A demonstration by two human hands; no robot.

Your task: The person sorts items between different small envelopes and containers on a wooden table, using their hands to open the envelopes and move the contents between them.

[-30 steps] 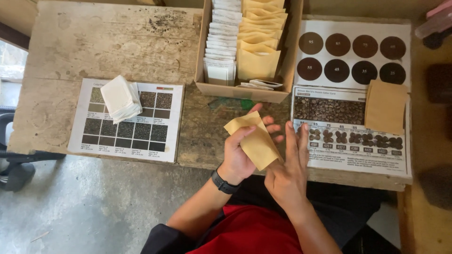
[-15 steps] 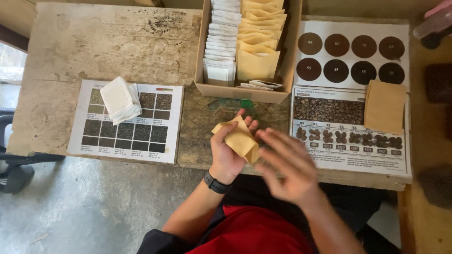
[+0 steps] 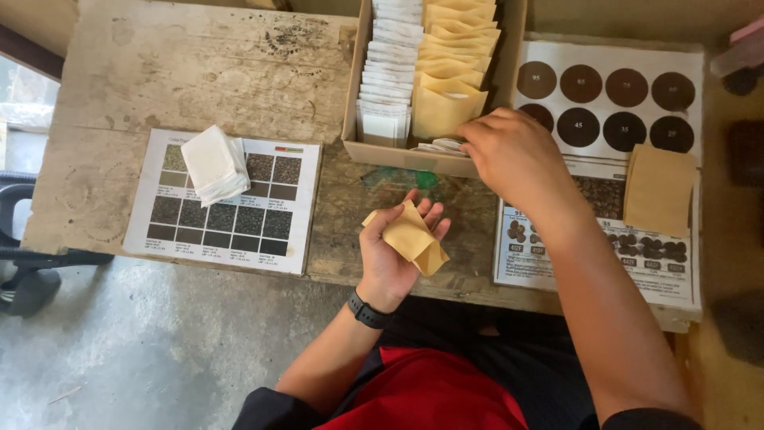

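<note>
Head view: tan pouch in left hand, long axis seemingly diagonal.

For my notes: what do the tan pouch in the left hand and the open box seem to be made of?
Tan pouch in left hand: likely matte kraft paper; it creases and folds softly. Open box: probably plain brown cardboard, with thin, dull walls.

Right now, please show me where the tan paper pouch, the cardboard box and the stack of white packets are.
tan paper pouch [image 3: 410, 236], head view, middle of its face.
cardboard box [image 3: 398, 155], head view, front wall.
stack of white packets [image 3: 213, 162], head view, top packet's centre.
</note>
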